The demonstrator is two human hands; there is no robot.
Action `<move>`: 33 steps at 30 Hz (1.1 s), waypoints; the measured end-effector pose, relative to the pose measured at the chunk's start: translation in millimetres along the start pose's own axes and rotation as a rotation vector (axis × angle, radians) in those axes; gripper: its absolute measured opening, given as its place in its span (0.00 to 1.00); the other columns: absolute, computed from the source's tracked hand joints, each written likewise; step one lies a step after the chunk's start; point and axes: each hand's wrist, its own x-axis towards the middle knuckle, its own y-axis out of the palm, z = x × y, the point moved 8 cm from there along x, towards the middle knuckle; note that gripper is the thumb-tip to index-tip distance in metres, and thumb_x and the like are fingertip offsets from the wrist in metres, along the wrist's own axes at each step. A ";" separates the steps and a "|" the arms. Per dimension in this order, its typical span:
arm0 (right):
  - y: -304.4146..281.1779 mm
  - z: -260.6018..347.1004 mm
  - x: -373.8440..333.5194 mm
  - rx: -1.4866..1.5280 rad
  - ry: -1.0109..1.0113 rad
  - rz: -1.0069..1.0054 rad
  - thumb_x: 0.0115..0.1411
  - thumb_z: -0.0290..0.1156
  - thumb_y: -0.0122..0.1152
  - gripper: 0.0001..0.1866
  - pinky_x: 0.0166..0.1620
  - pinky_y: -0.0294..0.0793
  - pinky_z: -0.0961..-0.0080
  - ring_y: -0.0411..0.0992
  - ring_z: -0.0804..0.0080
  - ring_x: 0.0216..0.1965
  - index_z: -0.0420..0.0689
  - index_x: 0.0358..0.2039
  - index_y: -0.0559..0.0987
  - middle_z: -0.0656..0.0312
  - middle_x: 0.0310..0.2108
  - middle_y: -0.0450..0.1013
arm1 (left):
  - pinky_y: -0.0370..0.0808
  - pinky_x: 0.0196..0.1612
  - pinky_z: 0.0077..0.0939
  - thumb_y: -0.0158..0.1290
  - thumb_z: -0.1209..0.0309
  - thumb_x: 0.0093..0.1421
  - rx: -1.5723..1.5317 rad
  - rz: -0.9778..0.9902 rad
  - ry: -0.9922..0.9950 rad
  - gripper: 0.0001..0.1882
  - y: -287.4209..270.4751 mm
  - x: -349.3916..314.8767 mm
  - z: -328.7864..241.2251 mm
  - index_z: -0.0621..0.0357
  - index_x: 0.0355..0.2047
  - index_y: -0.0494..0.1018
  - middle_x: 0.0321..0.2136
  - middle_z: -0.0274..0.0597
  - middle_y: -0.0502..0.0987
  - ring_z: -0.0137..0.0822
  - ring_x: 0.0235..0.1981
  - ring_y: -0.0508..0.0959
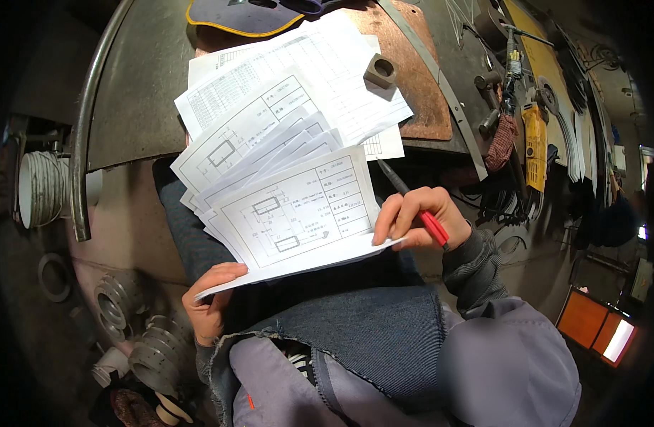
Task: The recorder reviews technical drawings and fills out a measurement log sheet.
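Above the lap, the left hand (211, 302) is closed in a light pinch on the lower left corner of a fanned stack of drawing sheets (291, 213), thumb on top and fingers curled beneath. The right hand (430, 220) is bent nearly shut, with its fingertips at the lower right corner of the stack and a black and red pen (396, 178) lodged among its fingers, tip pointing toward the counter (138, 92).

The stack lies tilted between the hands, its upper sheets fanning out toward the counter's near edge. The paper looks light, thin and floppy, likely to slide sheet over sheet and to crease or tear if tugged. Both lower corners, squared together, seem the best hold; a loose pinch at one side would probably let the fan spread.

Beyond, more printed papers (327, 60) lie on the counter, partly over a copper-coloured plate (430, 92). A metal nut (382, 71) sits on these papers near their right side. Farther right are a flat metal strip (455, 107) and a yellow power tool (535, 146); metal rings (156, 356) stand at the lower left.
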 end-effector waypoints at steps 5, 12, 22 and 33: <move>-22.1 1.1 -3.8 0.056 0.059 -0.228 0.55 0.26 0.65 0.09 0.42 0.72 0.77 0.71 0.76 0.35 0.41 0.30 0.72 0.57 0.35 0.74 | 0.72 0.49 0.37 0.57 0.68 0.59 0.151 -0.002 -0.037 0.11 -3.6 -3.4 -3.9 0.66 0.35 0.78 0.37 0.54 0.80 0.48 0.42 0.78; -41.6 6.8 -9.3 -0.167 0.003 -0.292 0.54 0.24 0.63 0.08 0.41 0.70 0.78 0.70 0.76 0.35 0.40 0.30 0.71 0.60 0.32 0.72 | 0.69 0.52 0.49 0.56 0.68 0.60 0.021 0.367 0.159 0.12 2.2 -8.6 -5.0 0.63 0.41 0.75 0.43 0.59 0.76 0.56 0.49 0.74; -8.9 6.1 5.8 -0.210 0.017 0.001 0.49 0.22 0.64 0.07 0.38 0.73 0.77 0.75 0.72 0.32 0.39 0.26 0.73 0.57 0.33 0.77 | 0.68 0.52 0.49 0.58 0.58 0.57 -0.020 0.392 0.112 0.20 2.9 -9.2 -8.0 0.62 0.41 0.74 0.43 0.57 0.76 0.54 0.48 0.73; -45.7 3.3 2.8 -0.573 0.075 -0.609 0.55 0.20 0.62 0.07 0.29 0.67 0.87 0.68 0.85 0.25 0.37 0.35 0.74 0.66 0.25 0.72 | 0.73 0.45 0.41 0.56 0.52 0.58 0.015 0.264 0.141 0.23 5.3 -5.3 -5.2 0.64 0.33 0.78 0.36 0.54 0.79 0.50 0.42 0.77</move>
